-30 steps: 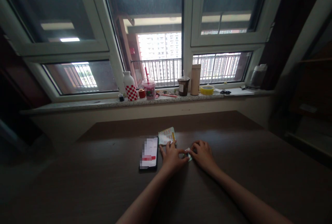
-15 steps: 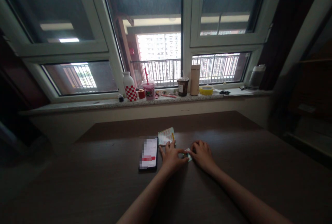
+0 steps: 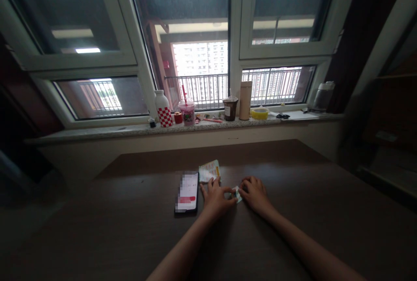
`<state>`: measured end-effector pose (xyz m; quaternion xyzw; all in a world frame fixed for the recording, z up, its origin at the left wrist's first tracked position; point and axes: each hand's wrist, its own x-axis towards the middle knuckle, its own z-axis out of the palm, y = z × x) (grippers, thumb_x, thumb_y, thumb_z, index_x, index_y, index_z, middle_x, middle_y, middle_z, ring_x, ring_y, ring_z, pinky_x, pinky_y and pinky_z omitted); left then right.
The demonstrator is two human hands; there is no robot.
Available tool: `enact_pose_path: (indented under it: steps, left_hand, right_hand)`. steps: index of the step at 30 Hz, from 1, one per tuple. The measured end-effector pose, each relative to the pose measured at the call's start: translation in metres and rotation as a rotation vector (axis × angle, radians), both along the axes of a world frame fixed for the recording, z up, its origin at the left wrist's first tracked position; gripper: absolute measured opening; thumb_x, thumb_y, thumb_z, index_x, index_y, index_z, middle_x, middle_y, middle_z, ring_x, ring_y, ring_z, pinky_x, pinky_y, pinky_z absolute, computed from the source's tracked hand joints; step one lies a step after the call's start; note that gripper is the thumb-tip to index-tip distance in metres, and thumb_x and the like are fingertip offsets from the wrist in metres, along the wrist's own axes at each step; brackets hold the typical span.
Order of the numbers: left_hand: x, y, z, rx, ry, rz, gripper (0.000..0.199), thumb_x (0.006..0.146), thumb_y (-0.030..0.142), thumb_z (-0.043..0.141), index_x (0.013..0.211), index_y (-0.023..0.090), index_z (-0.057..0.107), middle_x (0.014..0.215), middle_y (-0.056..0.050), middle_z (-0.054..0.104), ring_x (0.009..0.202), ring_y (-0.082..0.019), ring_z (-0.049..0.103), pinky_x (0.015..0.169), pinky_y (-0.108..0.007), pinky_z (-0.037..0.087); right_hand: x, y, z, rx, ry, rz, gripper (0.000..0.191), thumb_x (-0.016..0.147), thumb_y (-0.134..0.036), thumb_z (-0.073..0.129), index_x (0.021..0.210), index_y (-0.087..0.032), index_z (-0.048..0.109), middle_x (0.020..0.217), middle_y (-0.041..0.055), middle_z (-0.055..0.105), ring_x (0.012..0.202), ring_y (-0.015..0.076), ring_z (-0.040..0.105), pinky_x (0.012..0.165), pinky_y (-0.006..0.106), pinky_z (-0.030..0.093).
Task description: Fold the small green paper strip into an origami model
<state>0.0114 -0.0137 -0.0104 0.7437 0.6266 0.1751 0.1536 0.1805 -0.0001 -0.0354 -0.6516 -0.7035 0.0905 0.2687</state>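
My left hand [image 3: 217,197] rests on the brown table with its thumb and index finger closed on the left side of a small, pale printed piece of paper [image 3: 239,195]. At the paper's right edge, my right hand [image 3: 256,194] has its fingers curled together, thumb and fingertip against it. The paper is partly hidden by the fingers, and its print is too small to read. A pale printed packet [image 3: 210,170] with a yellow mark lies just beyond my left fingers, which touch or overlap its lower edge. Left of that hand is a phone [image 3: 188,193] with its screen lit.
The brown table [image 3: 137,237] reaches toward the window. On the sill [image 3: 97,132] stand a checkered bottle [image 3: 163,109], a pink drink cup [image 3: 186,112], a dark drink cup [image 3: 230,109], a beige flask [image 3: 245,100], yellow tape [image 3: 259,114], scissors [image 3: 282,116] and a clear jug [image 3: 322,96].
My right fingertips have shifted slightly at the small paper's edge, so a little more of it shows. My left hand, the packet and the phone stay in place.
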Motion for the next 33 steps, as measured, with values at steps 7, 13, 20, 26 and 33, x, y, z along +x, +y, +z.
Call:
enact_pose_path:
  steps: [7,13,20,26,33]
  left_hand:
    - [0.002,-0.006,-0.002,0.113,0.038,-0.025,0.029,0.074,0.055,0.063,0.098,0.040,0.071,0.150,0.000,0.033,0.142,-0.033,0.014,0.107,-0.066,-0.006]
    - [0.005,-0.010,-0.006,0.183,0.002,-0.017,0.026,0.074,0.052,0.065,0.095,0.038,0.071,0.148,-0.002,0.037,0.140,-0.032,0.017,0.106,-0.067,-0.006]
    - [0.007,-0.011,-0.007,0.223,0.009,-0.018,0.027,0.073,0.050,0.066,0.098,0.039,0.070,0.147,-0.001,0.037,0.140,-0.032,0.018,0.106,-0.068,-0.005]
    - [0.009,-0.015,0.001,0.205,0.016,-0.008,0.031,0.073,0.048,0.067,0.103,0.039,0.069,0.148,-0.001,0.036,0.140,-0.033,0.018,0.108,-0.067,-0.004]
    - [0.007,-0.017,0.009,0.183,0.053,-0.048,0.025,0.074,0.051,0.066,0.098,0.045,0.070,0.148,0.004,0.036,0.139,-0.035,0.020,0.106,-0.068,-0.008]
  right_hand:
    - [0.000,0.002,-0.003,0.024,-0.028,-0.011,0.015,0.083,-0.035,0.058,0.084,-0.023,0.066,0.112,0.0066,0.058,0.107,0.0256,0.049,0.094,0.037,0.035]
    - [-0.001,0.001,-0.002,0.036,-0.055,-0.012,0.016,0.083,-0.037,0.057,0.085,-0.023,0.066,0.112,0.0068,0.058,0.106,0.0252,0.049,0.094,0.036,0.035]
    - [-0.002,0.002,-0.003,0.032,-0.079,-0.030,0.018,0.084,-0.039,0.056,0.087,-0.023,0.065,0.115,0.0076,0.057,0.109,0.0255,0.048,0.095,0.037,0.034]
    - [-0.002,0.001,-0.001,0.008,-0.069,-0.028,0.019,0.085,-0.039,0.054,0.088,-0.024,0.065,0.117,0.0077,0.055,0.110,0.0269,0.046,0.096,0.039,0.034]
    - [-0.001,0.002,-0.001,-0.004,-0.025,-0.027,0.015,0.082,-0.036,0.058,0.087,-0.024,0.066,0.116,0.0069,0.056,0.111,0.0271,0.045,0.095,0.039,0.034]
